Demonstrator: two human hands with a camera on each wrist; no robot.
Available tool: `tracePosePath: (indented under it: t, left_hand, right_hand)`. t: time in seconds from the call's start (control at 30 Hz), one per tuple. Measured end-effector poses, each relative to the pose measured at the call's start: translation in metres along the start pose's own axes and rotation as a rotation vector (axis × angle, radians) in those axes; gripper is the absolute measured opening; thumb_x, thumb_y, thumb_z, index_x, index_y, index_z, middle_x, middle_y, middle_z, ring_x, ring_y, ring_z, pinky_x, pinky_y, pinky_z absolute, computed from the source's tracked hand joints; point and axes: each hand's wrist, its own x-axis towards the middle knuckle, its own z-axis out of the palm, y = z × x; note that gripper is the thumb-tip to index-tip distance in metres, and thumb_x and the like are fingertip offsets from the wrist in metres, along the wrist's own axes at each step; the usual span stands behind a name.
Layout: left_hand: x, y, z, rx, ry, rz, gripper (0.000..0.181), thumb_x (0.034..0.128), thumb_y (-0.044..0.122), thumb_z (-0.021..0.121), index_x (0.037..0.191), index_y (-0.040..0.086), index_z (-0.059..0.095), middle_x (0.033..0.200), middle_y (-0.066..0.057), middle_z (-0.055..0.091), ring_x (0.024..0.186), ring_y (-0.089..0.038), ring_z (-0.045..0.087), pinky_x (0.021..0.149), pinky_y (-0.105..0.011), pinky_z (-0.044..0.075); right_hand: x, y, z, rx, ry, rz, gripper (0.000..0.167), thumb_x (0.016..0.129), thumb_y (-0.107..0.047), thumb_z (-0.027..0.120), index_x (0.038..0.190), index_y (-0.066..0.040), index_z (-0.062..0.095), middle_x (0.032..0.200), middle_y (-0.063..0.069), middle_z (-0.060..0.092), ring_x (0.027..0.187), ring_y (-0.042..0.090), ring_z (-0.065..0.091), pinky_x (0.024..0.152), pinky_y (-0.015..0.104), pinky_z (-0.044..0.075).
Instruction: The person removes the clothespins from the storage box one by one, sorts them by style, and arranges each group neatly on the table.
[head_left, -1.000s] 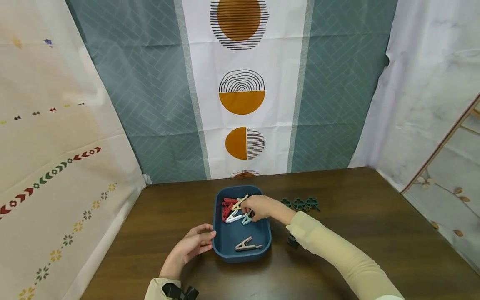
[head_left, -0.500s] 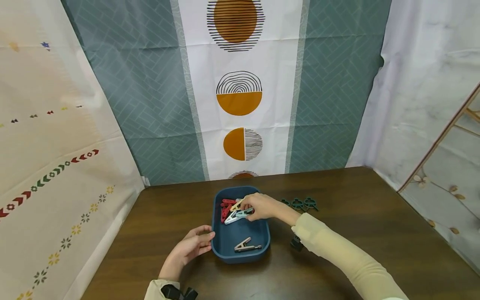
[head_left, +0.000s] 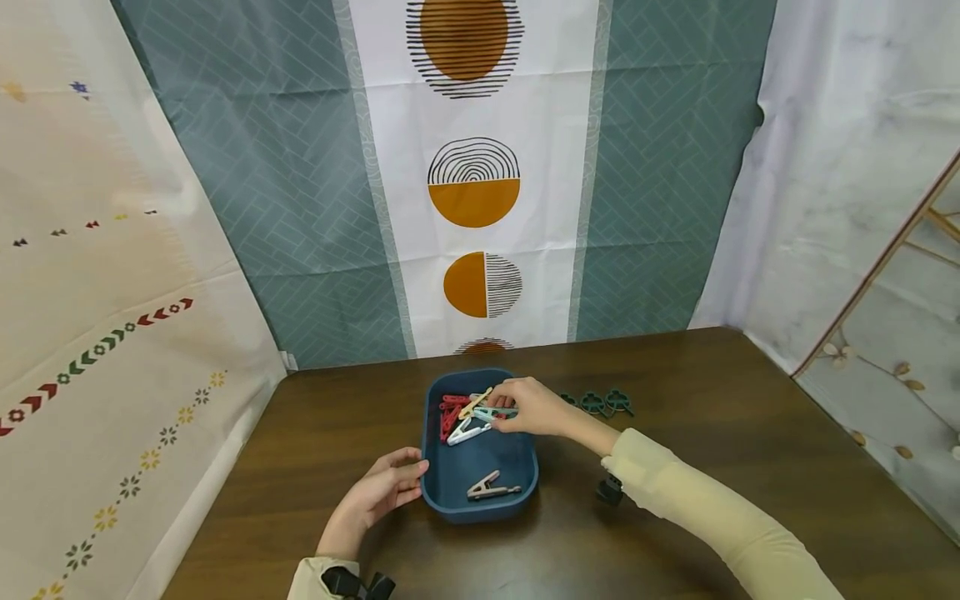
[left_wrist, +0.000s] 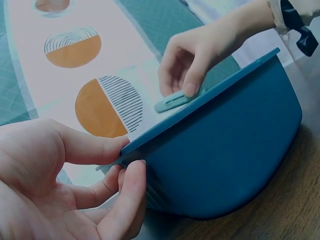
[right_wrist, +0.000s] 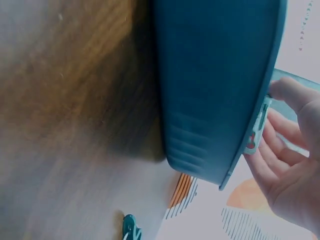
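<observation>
**Left hand [head_left: 386, 487] on tray [head_left: 498, 458] rim, mint clip [head_left: 491, 413] pinched above**

Nearest, the left hand grips the blue tray's left rim, thumb on the rim and fingers below it. The tray stands on the dark brown worktop [head_left: 675, 475]. In its near end lies a grey clip [head_left: 491, 488], well apart from the others.

Farther in, the right hand [head_left: 536, 408] reaches across the right rim, holding the mint clip narrowly between thumb and fingers, over the tray's far half. A white clip [head_left: 467, 432] lies just beside, with a yellow clip [head_left: 472, 406] and several red clips [head_left: 450, 417] toward the far left corner.

On the worktop, right of the tray, green clover-shaped pieces [head_left: 618, 402] lie in a row, partly behind the right hand and wrist. Beyond the worktop hangs a teal and white curtain [head_left: 300, 167] with orange circles.
</observation>
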Motion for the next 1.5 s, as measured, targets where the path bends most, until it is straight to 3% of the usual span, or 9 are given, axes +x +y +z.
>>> tracePosePath:
  t: [0.2, 0.33, 0.7, 1.3, 1.5]
  left_hand:
    - [0.000, 0.004, 0.000, 0.006, 0.002, 0.010, 0.036, 0.0955, 0.016, 0.059, 0.123, 0.002, 0.041, 0.076, 0.007, 0.061, 0.066, -0.003, 0.061, 0.069, -0.018, 0.055]
    - [-0.002, 0.007, 0.000, 0.027, 0.010, 0.015, 0.035, 0.0954, 0.016, 0.059, 0.122, 0.002, 0.042, 0.077, 0.006, 0.061, 0.067, -0.003, 0.061, 0.069, -0.018, 0.055]
    - [-0.009, 0.005, 0.003, 0.068, 0.031, 0.009, 0.033, 0.0955, 0.016, 0.059, 0.120, 0.002, 0.042, 0.078, 0.004, 0.059, 0.067, -0.004, 0.060, 0.067, -0.018, 0.053]
    - [-0.006, 0.007, 0.006, 0.112, 0.051, 0.014, 0.038, 0.0956, 0.018, 0.059, 0.122, -0.001, 0.041, 0.078, 0.004, 0.058, 0.067, -0.004, 0.059, 0.066, -0.019, 0.053]
    - [-0.004, 0.007, 0.008, 0.114, 0.058, 0.013, 0.039, 0.0944, 0.019, 0.061, 0.122, -0.001, 0.042, 0.076, 0.004, 0.058, 0.066, -0.004, 0.059, 0.065, -0.019, 0.053]
  right_hand:
    - [-0.017, -0.002, -0.008, 0.054, 0.097, 0.069, 0.023, 0.082, -0.021, 0.076, 0.102, -0.010, 0.069, 0.093, 0.005, 0.069, 0.084, 0.016, 0.063, 0.075, 0.031, 0.055]
    - [-0.028, -0.002, -0.009, 0.036, 0.160, 0.148, 0.024, 0.081, -0.022, 0.077, 0.101, -0.011, 0.069, 0.089, 0.001, 0.067, 0.080, 0.011, 0.061, 0.073, 0.027, 0.053]
    - [-0.068, 0.005, -0.003, 0.009, 0.250, 0.263, 0.022, 0.080, -0.020, 0.077, 0.097, -0.009, 0.068, 0.082, -0.002, 0.065, 0.073, 0.008, 0.058, 0.066, 0.025, 0.050]
    - [-0.102, 0.031, 0.001, -0.077, 0.183, 0.512, 0.023, 0.076, -0.017, 0.080, 0.092, -0.006, 0.068, 0.080, 0.003, 0.069, 0.063, 0.010, 0.059, 0.054, 0.026, 0.047]
    - [-0.105, 0.032, 0.006, -0.070, 0.144, 0.569, 0.025, 0.075, -0.017, 0.082, 0.092, -0.006, 0.067, 0.068, -0.001, 0.064, 0.051, 0.009, 0.055, 0.046, 0.025, 0.042]
